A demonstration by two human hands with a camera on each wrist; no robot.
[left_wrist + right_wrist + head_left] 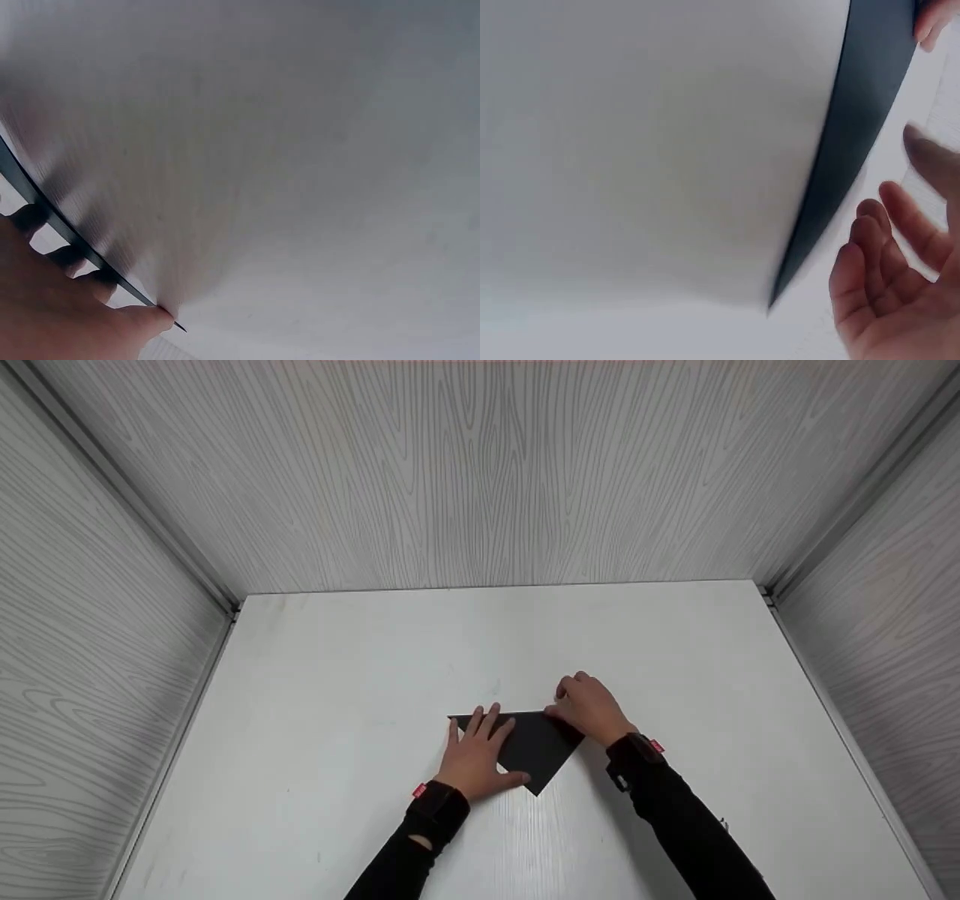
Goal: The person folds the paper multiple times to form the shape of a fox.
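Note:
A sheet of black paper (536, 751), pointed at its near and left corners, lies on the white tabletop. Over its left part my left hand (474, 765) rests with fingers spread, the thumb near the lower corner. The left wrist view shows the paper (21, 174) edge-on as a dark strip beneath those fingers. My right hand (596, 712) is at the paper's upper right edge, its thumb overlapping that edge. From the right wrist, the right hand (900, 292) appears beside the paper (855, 82), thumb and index finger apart, the other fingers loosely bent, nothing between them.
The white tabletop (337, 675) spreads around the paper. Wood-grain panels enclose it: a back wall (480, 472), a left wall (90, 660) and a right wall (885, 570). Dark bands circle both wrists.

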